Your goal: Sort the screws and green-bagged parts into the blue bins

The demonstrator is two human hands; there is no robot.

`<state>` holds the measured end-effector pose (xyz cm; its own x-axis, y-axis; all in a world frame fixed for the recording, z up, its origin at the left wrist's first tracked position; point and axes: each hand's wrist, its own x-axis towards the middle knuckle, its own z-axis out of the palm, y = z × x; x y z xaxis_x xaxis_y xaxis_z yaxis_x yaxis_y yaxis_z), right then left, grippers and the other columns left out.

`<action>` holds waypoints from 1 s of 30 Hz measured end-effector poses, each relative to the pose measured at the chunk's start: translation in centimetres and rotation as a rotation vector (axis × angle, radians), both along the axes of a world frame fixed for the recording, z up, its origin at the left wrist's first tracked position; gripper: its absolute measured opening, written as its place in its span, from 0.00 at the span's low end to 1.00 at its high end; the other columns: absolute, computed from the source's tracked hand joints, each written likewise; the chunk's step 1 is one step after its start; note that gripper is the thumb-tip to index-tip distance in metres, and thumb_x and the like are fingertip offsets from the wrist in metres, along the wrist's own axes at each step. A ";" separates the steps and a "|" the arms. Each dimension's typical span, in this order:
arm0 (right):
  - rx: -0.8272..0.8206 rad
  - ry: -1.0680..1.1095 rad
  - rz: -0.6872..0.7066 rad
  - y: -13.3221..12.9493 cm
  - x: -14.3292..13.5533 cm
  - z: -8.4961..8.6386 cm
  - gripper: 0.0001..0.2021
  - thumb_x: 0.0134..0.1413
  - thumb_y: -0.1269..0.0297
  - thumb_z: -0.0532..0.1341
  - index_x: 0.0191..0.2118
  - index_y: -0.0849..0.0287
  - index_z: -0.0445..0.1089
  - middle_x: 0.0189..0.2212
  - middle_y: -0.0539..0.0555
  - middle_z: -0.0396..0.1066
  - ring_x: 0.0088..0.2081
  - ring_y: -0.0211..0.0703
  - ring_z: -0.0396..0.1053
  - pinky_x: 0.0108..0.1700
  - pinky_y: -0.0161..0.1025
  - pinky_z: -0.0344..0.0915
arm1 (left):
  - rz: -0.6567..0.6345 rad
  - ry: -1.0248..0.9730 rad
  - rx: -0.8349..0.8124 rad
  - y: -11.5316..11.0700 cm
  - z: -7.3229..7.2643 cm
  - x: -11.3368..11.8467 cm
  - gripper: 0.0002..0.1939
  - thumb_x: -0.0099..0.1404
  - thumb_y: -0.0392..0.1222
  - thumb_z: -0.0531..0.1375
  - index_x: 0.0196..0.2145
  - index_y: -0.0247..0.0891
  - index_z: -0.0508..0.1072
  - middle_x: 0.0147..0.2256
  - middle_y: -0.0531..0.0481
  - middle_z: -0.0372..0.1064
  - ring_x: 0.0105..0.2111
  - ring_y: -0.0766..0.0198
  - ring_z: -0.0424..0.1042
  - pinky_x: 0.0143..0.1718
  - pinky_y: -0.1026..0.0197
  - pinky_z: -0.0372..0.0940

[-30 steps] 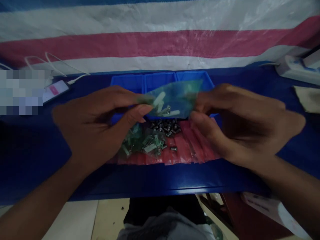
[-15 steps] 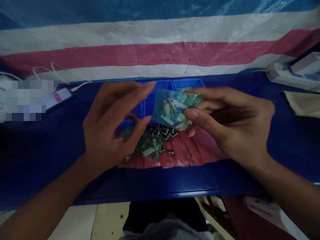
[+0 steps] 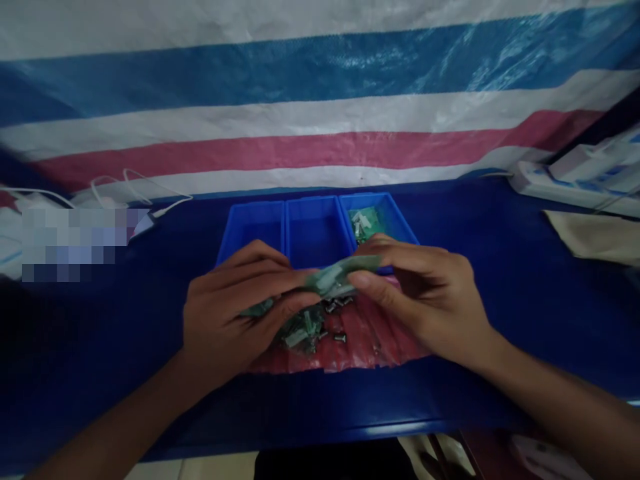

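A small clear green plastic bag of screws (image 3: 334,279) is stretched between both hands above the table. My left hand (image 3: 240,300) pinches its left end between thumb and fingers. Its right end is gripped by my right hand (image 3: 425,293), thumb toward me. Below them lies a red plastic sheet (image 3: 370,340), partly hidden by the hands. On it rest another bag of screws and pale pieces (image 3: 303,333) and some loose screws (image 3: 340,338).
Three blue bins stand in a row behind the hands: a left bin (image 3: 257,223), a middle bin (image 3: 320,233) and a right bin (image 3: 387,223) holding a green bag (image 3: 365,220). White cables (image 3: 135,187) lie left; a power strip (image 3: 540,180) and beige cloth (image 3: 595,233) are right.
My left hand has closed on the bag's free end, where it was apart before. The bag has turned from face-on to nearly edge-on. The view has tilted up, showing more of the bins.
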<state>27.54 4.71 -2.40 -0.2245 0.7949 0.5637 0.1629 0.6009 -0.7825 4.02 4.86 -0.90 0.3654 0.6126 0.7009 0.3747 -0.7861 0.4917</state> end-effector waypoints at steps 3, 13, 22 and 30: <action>-0.032 0.064 -0.241 2.0 1.9 -0.4 0.09 0.62 0.62 0.72 0.48 0.46 0.81 0.31 0.48 0.76 0.32 0.42 0.73 0.36 0.42 0.72 | 0.083 0.038 0.004 0.1 -0.2 -0.2 0.13 0.74 0.34 0.65 0.50 0.50 0.83 0.34 0.56 0.82 0.34 0.63 0.78 0.39 0.59 0.77; 0.187 -0.454 -0.581 7.9 6.7 -2.0 0.16 0.60 0.62 0.67 0.52 0.55 0.82 0.47 0.63 0.78 0.51 0.65 0.75 0.55 0.63 0.71 | 0.169 0.120 0.012 0.3 -0.1 -0.8 0.11 0.76 0.33 0.61 0.46 0.46 0.81 0.40 0.53 0.81 0.37 0.64 0.79 0.37 0.60 0.75; 0.385 -0.931 -0.211 5.2 5.1 -2.1 0.29 0.79 0.47 0.45 0.54 0.58 0.80 0.55 0.62 0.80 0.55 0.60 0.80 0.61 0.63 0.72 | 0.204 0.256 0.192 2.3 -0.3 -2.0 0.11 0.75 0.31 0.60 0.44 0.43 0.81 0.39 0.52 0.81 0.37 0.63 0.78 0.40 0.59 0.74; 0.287 -0.930 -0.171 5.7 5.9 -1.5 0.30 0.79 0.47 0.45 0.54 0.59 0.80 0.53 0.62 0.82 0.55 0.60 0.80 0.62 0.60 0.74 | -0.143 0.479 0.235 2.0 1.0 -2.9 0.08 0.73 0.38 0.67 0.49 0.41 0.79 0.40 0.51 0.82 0.44 0.57 0.78 0.41 0.54 0.77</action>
